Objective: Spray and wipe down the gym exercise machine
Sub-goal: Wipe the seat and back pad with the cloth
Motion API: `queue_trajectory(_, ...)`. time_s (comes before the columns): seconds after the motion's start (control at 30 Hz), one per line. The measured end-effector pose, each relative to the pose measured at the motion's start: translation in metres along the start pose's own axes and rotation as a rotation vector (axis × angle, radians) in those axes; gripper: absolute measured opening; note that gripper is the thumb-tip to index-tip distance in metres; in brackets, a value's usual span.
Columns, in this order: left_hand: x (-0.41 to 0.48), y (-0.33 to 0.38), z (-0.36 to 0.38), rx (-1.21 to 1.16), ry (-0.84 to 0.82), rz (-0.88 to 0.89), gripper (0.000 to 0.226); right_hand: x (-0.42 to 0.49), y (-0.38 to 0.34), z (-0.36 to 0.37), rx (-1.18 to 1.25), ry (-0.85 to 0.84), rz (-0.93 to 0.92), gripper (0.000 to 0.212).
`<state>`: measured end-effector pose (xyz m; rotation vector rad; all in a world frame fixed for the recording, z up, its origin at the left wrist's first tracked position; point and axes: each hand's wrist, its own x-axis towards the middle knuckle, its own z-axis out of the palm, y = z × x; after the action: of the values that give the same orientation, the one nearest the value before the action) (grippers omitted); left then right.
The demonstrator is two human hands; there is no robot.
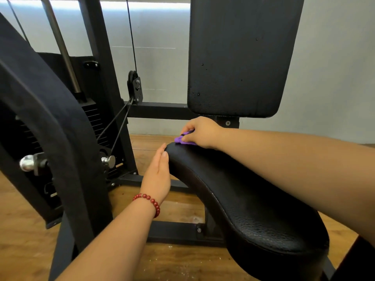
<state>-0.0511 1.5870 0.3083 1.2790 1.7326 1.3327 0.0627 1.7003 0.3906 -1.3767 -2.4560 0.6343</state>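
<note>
Just under the curled fingers of the right hand (199,131) sits a bunched purple cloth (185,139), pinched between thumb and fingers and pressed onto the far tip of the seat pad (253,199). A little nearer than those fingers, the left hand (157,175) lies flat against the pad's left edge, its fingers (162,157) straight and pressed together, their tips just short of the cloth. A red bead bracelet (149,199) circles that wrist.

The seat pad is long, rounded and humped, covered in black pebbled leatherette with a stitched seam along its side. Beyond the right hand's knuckles stands the back pad (241,57), a flat upright black slab speckled with small droplets. Left of the left hand are a chrome knob (108,161), the black weight stack (94,116), a pulley (135,86) and a thin cable (132,37) on the matte black steel frame. Below both hands runs a wooden plank floor (24,230); behind the machine is a plain grey wall (328,78).
</note>
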Motion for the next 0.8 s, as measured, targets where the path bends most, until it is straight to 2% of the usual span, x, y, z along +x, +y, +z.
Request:
queue_trajectory(0.1,0.001,0.002,-0.005,0.005,-0.009,-0.010,0.045,0.011,-0.010,0.009,-0.006,-0.006,-0.005,0.024)
queue_trajectory(0.3,0.003,0.000,-0.008,0.000,-0.042,-0.020,0.047,-0.022,-0.003,-0.010,0.050,-0.186,-0.104,0.016)
queue_trajectory(0.47,0.005,-0.003,-0.010,0.001,-0.054,-0.008,0.047,-0.005,-0.009,0.000,0.027,-0.083,-0.087,0.024)
queue_trajectory(0.57,0.009,-0.009,-0.012,0.020,-0.077,-0.001,0.046,0.000,-0.015,0.004,0.010,-0.101,-0.086,0.023)
queue_trajectory(0.67,0.013,-0.014,-0.016,0.183,-0.138,0.048,0.047,-0.017,-0.011,-0.004,0.024,-0.179,-0.119,0.017)
queue_trajectory(0.73,0.016,-0.016,-0.019,0.315,-0.151,0.094,0.058,-0.033,-0.007,-0.011,0.025,-0.219,-0.159,0.015)
queue_trajectory(0.8,0.018,-0.015,-0.021,0.339,-0.156,0.104,0.059,-0.047,-0.004,-0.016,0.013,-0.253,-0.196,0.018)
